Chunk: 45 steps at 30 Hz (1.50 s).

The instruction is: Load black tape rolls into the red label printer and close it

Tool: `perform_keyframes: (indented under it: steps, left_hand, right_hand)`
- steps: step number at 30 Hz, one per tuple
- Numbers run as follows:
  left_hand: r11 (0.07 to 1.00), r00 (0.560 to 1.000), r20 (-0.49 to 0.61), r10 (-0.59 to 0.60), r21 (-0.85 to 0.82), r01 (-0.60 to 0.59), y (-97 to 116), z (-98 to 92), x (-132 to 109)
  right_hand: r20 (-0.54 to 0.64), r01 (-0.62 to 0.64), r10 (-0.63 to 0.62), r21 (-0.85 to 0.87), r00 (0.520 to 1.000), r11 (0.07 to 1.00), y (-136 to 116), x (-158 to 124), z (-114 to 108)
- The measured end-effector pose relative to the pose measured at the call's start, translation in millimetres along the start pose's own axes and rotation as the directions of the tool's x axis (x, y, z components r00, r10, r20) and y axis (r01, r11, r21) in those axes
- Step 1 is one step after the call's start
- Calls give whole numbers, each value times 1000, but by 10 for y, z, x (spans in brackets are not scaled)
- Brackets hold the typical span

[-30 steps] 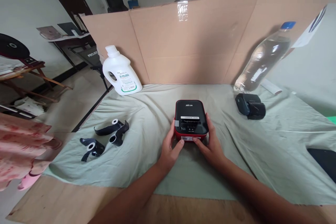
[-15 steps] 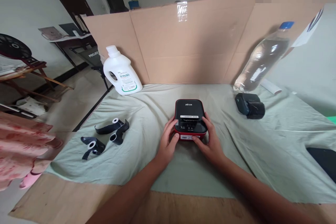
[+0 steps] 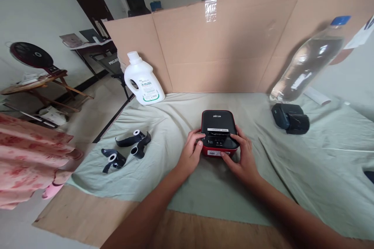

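Note:
A small black and red label printer (image 3: pixel 218 124) sits on the green cloth (image 3: pixel 178 124), its lid down and a paper slot across its top. My left hand (image 3: pixel 191 149) is at its left edge, with fingertips on the top rim and the thumb by the front left corner. Around its right side curls my right hand (image 3: pixel 244 155), fingers on the upper edge and thumb on the front label. To the left lie several small rolls of black ribbon (image 3: pixel 116 160) on white cores, with loose tails. A black device (image 3: pixel 289 118) with a dark roll rests at the right.
Behind the cloth stands a cardboard panel (image 3: pixel 219 54). A white detergent jug (image 3: pixel 144 79) leans at its left, a clear bottle (image 3: pixel 309 62) with a blue cap at its right. A person's pink patterned garment (image 3: pixel 29 155) shows beyond the table's left edge.
The whole view has shifted, so things appear farther right. My left thumb has risen from the printer's front toward its upper left corner. The right hand keeps nearly the same hold.

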<state>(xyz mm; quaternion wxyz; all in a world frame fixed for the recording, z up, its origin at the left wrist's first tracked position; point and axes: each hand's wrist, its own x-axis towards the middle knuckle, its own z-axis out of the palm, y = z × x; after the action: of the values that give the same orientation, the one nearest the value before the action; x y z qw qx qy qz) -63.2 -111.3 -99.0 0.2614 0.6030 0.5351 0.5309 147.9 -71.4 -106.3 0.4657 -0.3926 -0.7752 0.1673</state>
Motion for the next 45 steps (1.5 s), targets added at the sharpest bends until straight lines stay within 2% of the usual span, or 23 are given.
perform_keyframes:
  steps: [14, 24, 31, 45]
  left_hand:
    - [995, 993, -59, 100, -14, -101, -185, 11, 178]
    - [978, 977, -115, 181, -84, -191, -199, 35, 96]
    - [957, 952, -122, 282, -36, -289, -169, -30, 51]
    - [946, 940, -102, 325, 56, -321, -186, -43, 26]
  right_hand:
    - [-32, 66, -67, -12, 997, 998, 23, 24, 27]
    - [-43, 89, -89, 10, 995, 996, 30, 21, 20]
    - [-28, 79, -79, 18, 997, 997, 51, 1, 21]
    - [18, 22, -25, 147, 1000, 989, 162, -34, 23]
